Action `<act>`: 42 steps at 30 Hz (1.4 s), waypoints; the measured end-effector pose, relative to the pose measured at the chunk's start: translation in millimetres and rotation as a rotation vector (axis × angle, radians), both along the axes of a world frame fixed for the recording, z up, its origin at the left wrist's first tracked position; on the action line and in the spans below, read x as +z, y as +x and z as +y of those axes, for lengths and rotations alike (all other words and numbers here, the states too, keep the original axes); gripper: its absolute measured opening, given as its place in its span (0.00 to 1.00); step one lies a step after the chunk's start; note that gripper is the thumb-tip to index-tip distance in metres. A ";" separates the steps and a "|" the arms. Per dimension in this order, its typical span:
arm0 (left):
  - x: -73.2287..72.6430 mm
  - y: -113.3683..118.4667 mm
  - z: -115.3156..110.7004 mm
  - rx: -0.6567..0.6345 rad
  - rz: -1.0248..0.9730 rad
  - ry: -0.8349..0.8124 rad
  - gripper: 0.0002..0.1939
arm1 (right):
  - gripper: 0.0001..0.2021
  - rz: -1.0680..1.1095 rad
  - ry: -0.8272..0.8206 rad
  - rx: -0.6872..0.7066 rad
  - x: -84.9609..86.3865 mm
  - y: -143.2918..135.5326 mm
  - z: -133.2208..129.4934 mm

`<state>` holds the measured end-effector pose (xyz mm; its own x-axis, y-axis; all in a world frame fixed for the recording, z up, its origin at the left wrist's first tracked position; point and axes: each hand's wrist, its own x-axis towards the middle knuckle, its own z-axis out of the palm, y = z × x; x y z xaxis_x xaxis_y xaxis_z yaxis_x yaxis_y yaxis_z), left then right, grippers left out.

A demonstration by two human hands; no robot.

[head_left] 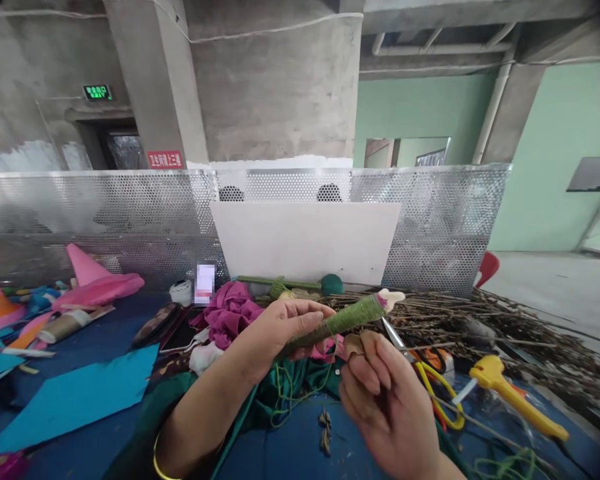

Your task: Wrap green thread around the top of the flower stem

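A green yarn-wrapped stick (pixel 357 317) with a pale, pink-edged tip slants up to the right. My left hand (pixel 293 327) is wrapped round its lower part, with the thumb on top. Just below and right of the stick, my right hand (pixel 383 393) has its fingers curled and pinched; what they hold, if anything, is too small to make out. Loose green yarn (pixel 283 400) hangs in loops beneath the stick over dark green cloth. Pink material shows between the two hands.
Scissors with yellow handles (pixel 443 400) and a yellow glue gun (pixel 520 397) lie at the right. Dry twigs (pixel 525 330) spread behind them. Magenta cloth (pixel 233 310), blue sheet (pixel 80 400) and pink felt (pixel 97 280) lie left. A white board (pixel 307 240) stands behind the blue table.
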<state>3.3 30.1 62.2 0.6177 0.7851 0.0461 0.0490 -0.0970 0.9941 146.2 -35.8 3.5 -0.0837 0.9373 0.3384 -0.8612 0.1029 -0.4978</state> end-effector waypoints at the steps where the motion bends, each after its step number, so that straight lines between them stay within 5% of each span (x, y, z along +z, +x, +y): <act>1: 0.0 -0.3 -0.4 0.005 -0.016 -0.026 0.21 | 0.19 0.017 -0.069 0.006 1.4 -0.3 -0.4; 5: -0.1 -0.6 -1.8 0.030 -0.075 -0.106 0.20 | 0.19 0.028 -0.181 -0.006 3.2 -1.4 -1.0; 14: -3.4 -8.4 3.7 -0.038 -0.123 -0.127 0.17 | 0.20 -0.149 -0.161 -0.003 -2.0 1.8 6.7; 23: -14.9 -8.6 -11.0 -0.143 0.058 -0.113 0.08 | 0.19 -0.171 -0.322 0.109 -15.7 13.5 34.3; 31: -35.1 4.0 -28.8 -0.159 0.165 -0.138 0.05 | 0.17 -0.553 -0.075 0.133 -14.0 36.3 43.7; 42: -41.1 9.5 -28.5 -0.215 0.198 -0.042 0.04 | 0.12 -0.788 0.232 0.014 -4.9 48.9 37.3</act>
